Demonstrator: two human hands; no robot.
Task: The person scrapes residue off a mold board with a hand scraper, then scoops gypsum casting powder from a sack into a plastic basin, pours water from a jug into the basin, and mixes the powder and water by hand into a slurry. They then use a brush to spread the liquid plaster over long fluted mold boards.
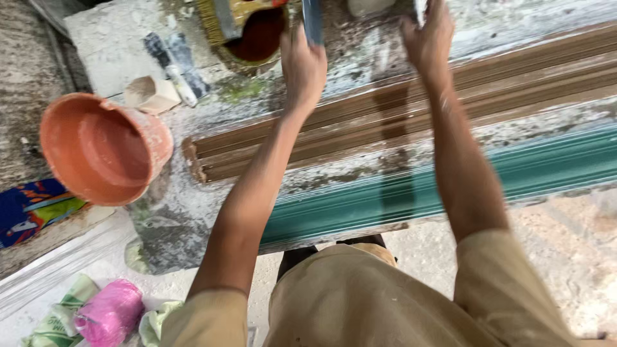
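Brown ridged moulding [398,115], wet-looking, both hands [366,54] beyond it gripping a flat blade [313,19]

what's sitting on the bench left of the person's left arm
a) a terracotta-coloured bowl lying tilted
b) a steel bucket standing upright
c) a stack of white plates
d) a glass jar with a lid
a: a terracotta-coloured bowl lies tilted with its open mouth towards the camera, on the plaster-smeared bench left of the left hand and its arm.

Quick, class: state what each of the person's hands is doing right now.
Left hand: closed on a flat blue tool.
Right hand: closed on a pale object cut off by the frame edge.
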